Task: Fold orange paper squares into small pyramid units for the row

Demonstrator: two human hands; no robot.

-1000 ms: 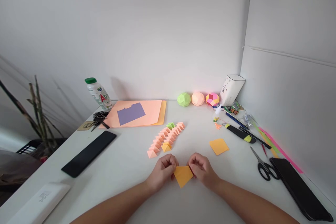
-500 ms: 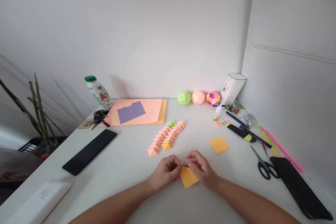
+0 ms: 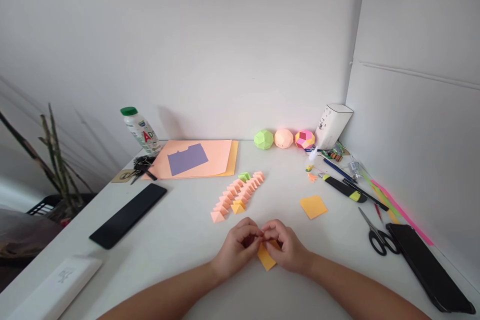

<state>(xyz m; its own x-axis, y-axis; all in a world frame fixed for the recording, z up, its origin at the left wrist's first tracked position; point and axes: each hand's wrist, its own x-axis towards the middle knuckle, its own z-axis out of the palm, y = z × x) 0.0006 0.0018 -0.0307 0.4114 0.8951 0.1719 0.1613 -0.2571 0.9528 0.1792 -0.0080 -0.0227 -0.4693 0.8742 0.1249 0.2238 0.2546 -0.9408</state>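
Between my two hands is a square of orange paper (image 3: 266, 258), its far edge pinched in my fingertips. My left hand (image 3: 239, 249) is closed on the paper's far left corner. My right hand (image 3: 285, 247) grips it from the right, thumb over the sheet, and covers much of that side. The fingertips of both hands meet at the far edge, hiding any fold there. Beyond them stand two rows of small folded paper pieces (image 3: 233, 195), mostly peach with a few orange and green. A stack of orange paper squares (image 3: 313, 207) lies to the right.
At the back sit green (image 3: 263, 140), peach (image 3: 284, 139) and multicoloured (image 3: 304, 139) paper balls. Scissors (image 3: 378, 240), a utility knife (image 3: 344, 189) and a black phone (image 3: 431, 267) lie right. Left are a black slab (image 3: 128, 216), peach sheets (image 3: 219, 160) and a bottle (image 3: 140, 130).
My hands have drawn closer together at the paper's far edge. My right hand has shifted left over the sheet, so less of the orange paper shows.
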